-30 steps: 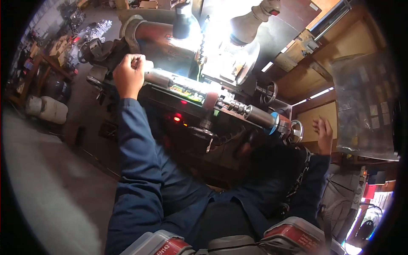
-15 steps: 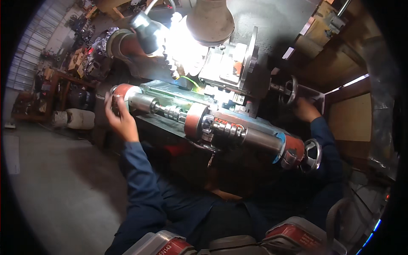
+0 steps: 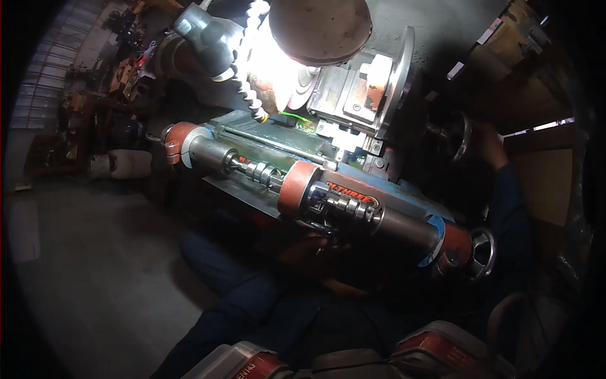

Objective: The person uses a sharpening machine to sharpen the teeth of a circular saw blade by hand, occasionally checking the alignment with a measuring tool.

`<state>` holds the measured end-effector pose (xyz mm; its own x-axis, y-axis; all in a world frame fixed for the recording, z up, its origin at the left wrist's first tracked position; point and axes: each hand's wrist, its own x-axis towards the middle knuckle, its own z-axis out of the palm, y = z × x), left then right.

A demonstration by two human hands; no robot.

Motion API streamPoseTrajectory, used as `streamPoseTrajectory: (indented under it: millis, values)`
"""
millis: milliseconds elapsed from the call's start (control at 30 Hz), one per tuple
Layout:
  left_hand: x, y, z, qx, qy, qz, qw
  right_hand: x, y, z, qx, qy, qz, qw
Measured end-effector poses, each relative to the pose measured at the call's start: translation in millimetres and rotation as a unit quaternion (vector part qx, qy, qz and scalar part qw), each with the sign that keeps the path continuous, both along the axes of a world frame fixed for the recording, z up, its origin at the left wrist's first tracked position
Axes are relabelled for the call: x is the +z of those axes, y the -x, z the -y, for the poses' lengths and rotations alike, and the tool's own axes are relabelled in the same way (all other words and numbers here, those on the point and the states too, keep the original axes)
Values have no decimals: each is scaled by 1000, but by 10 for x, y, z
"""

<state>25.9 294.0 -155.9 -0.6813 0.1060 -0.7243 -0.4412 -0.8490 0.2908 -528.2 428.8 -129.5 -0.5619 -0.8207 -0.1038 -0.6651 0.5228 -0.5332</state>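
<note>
A metal camshaft (image 3: 257,170) with several lobes lies along the grinding machine, carried through a red collar (image 3: 297,189) at its middle. In shadow below that collar, my left hand (image 3: 303,249) is beside a small metal lever (image 3: 317,227); its fingers are too dark to make out. On the right, my right hand (image 3: 489,144) is at the rim of a handwheel (image 3: 463,136), its fingers mostly hidden in shade. Behind the camshaft stands the brightly lit grinding wheel (image 3: 302,88). A second spoked handwheel (image 3: 483,254) sits at the right end of the work spindle, with neither hand on it.
A black work lamp (image 3: 205,41) and a segmented coolant hose (image 3: 247,76) hang over the machine. A large brown round housing (image 3: 320,28) stands above the wheel. Wooden panels (image 3: 540,183) close off the right. Grey floor (image 3: 95,265) extends at the left.
My left hand has left the red left end of the spindle and moved right and down to beneath the middle collar. My right hand stays by its handwheel. The view has shifted and darkened.
</note>
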Motion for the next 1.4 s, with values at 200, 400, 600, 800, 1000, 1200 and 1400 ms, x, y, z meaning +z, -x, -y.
streamPoseTrajectory:
  millis: [200,400,600,800,1000,1200,1400]
  values:
    - [-7,-56,-68,128,-22,14,991,1034,-568,593,116,-227,200,946]
    - [-16,251,-115,206,214,17,955,794,-632,363,216,-204,21,955]
    - [298,-66,227,12,874,105,474,456,-170,280,60,-119,181,974]
    - [93,-256,280,-85,742,54,663,1195,-898,330,189,-252,24,949]
    - [598,366,-74,-106,127,125,978,43,-359,107,-69,90,188,976]
    - [-24,160,-188,104,-7,33,994,882,-447,253,217,-138,104,961]
    - [79,280,58,222,593,95,768,569,-257,251,110,-26,135,984]
